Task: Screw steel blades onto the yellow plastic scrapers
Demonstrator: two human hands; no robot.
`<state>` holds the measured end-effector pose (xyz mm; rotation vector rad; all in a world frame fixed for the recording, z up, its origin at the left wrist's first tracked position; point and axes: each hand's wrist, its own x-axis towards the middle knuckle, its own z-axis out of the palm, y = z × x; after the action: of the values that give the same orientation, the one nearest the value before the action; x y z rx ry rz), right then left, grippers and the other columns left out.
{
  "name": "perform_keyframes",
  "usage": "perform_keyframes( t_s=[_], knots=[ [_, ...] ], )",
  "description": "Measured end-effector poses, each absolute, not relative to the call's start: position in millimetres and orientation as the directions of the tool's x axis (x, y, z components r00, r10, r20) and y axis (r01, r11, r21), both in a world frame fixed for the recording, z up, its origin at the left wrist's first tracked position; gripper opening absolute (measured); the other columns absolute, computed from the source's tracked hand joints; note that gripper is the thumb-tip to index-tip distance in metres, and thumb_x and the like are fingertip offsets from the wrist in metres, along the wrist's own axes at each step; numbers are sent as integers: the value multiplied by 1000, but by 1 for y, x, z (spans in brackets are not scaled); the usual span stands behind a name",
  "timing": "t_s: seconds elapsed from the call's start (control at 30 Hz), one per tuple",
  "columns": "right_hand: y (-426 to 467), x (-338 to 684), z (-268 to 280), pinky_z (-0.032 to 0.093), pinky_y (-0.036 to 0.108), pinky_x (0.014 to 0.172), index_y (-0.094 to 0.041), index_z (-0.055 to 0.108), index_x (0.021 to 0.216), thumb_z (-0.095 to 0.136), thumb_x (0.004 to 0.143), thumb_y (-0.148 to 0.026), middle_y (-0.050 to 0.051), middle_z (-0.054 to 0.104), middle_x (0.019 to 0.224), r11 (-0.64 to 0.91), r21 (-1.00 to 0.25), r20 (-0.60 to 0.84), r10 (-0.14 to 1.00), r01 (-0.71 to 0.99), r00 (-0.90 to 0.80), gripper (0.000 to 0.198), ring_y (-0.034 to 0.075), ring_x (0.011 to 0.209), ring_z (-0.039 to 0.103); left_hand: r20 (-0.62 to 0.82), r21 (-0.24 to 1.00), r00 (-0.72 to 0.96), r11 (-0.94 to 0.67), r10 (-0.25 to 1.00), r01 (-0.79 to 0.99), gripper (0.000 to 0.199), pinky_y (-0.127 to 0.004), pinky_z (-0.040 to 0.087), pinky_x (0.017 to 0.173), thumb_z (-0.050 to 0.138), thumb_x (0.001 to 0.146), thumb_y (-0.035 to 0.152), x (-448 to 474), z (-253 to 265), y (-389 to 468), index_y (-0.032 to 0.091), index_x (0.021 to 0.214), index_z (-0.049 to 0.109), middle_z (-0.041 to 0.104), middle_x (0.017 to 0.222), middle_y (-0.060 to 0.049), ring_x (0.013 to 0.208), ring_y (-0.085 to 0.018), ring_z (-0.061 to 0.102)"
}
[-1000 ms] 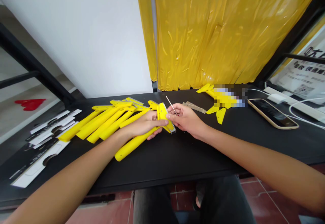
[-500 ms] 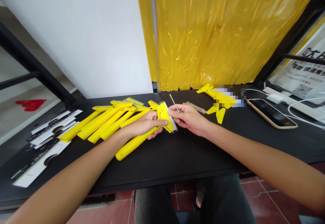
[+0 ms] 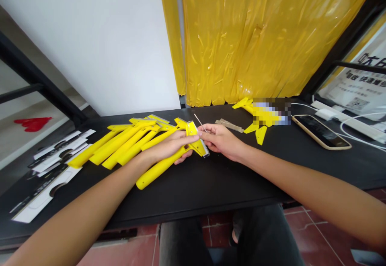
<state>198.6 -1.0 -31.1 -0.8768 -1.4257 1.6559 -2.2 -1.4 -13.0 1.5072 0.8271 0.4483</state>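
My left hand (image 3: 169, 144) is closed around a yellow blade scraper (image 3: 163, 169) near its head, the thumb stretched along the head. The scraper's handle points down and left, and a metal blade edge shows on the head's right side. My right hand (image 3: 224, 142) pinches a thin pale rod (image 3: 199, 121) that sticks up and left; its exact kind I cannot make out. The right fingertips meet the scraper's head close to the left thumb. Just left of my left hand, several more yellow scrapers (image 3: 113, 147) lie overlapping on the black table (image 3: 211, 195).
White-and-black card sleeves (image 3: 50, 195) lie at the left. Flat brownish strips (image 3: 230, 125) and loose yellow head plates (image 3: 260, 135) are beyond my right hand. A phone (image 3: 321, 131), white cables and a power strip (image 3: 356, 122) occupy the right side. Yellow plastic sheeting (image 3: 241, 37) hangs behind.
My left thumb has slid up and right over the scraper's head to the right fingertips. The rod remains in my right hand. The whole view has shifted slightly.
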Motion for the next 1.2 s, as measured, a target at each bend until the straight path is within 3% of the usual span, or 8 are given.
perform_keyframes(
  t_s=[0.23, 0.43, 0.67, 0.77, 0.9, 1.2],
  knots=[
    [-3, 196, -32, 18, 17, 36, -19, 58, 95, 69, 87, -31, -9, 45, 53, -56, -994, -12, 903, -91, -429, 18, 4, 41, 27, -203, 959, 689, -2, 696, 285, 31, -20, 37, 37, 60, 94, 37, -5, -13, 0, 17, 71, 50, 53, 53, 3, 36, -8, 49],
    [-4, 199, -31, 16, 17, 35, -18, 60, 97, 71, 85, -34, -9, 45, 53, -92, -991, -41, 896, -93, -442, 23, 5, 41, 29, -180, 973, 721, 13, 669, 230, 23, -20, 36, 36, 63, 92, 35, -7, -15, 1, 16, 83, 53, 55, 56, 4, 37, -9, 50],
    [-8, 197, -23, 17, 16, 36, -16, 64, 94, 75, 81, -35, -10, 43, 46, -57, -998, -57, 925, 11, -376, 25, 4, 41, 29, -215, 955, 683, 5, 698, 296, 29, -20, 36, 36, 59, 95, 37, -9, -18, 3, 16, 76, 53, 55, 55, 3, 37, -8, 50],
    [-5, 199, -25, 15, 16, 36, -18, 62, 91, 80, 76, -38, -11, 41, 46, -104, -994, -85, 903, -24, -420, 32, 4, 41, 27, -216, 947, 686, -22, 695, 320, 35, -19, 36, 37, 56, 96, 42, -9, -19, 2, 15, 74, 54, 54, 54, 2, 37, -8, 49],
    [1, 205, -27, 12, 17, 36, -19, 62, 93, 77, 79, -44, -10, 40, 46, -155, -988, -125, 848, -15, -515, 32, 5, 41, 25, -214, 956, 696, 0, 686, 294, 31, -19, 35, 36, 58, 95, 43, -9, -19, 2, 15, 81, 55, 54, 56, 3, 37, -8, 48],
    [3, 208, -25, 16, 18, 37, -16, 65, 89, 79, 78, -44, -10, 41, 47, -47, -998, -59, 874, 36, -482, 33, 4, 40, 25, -214, 963, 697, 31, 685, 266, 32, -19, 36, 36, 59, 95, 42, -10, -17, 3, 16, 78, 51, 53, 56, 3, 37, -8, 48]
  ],
)
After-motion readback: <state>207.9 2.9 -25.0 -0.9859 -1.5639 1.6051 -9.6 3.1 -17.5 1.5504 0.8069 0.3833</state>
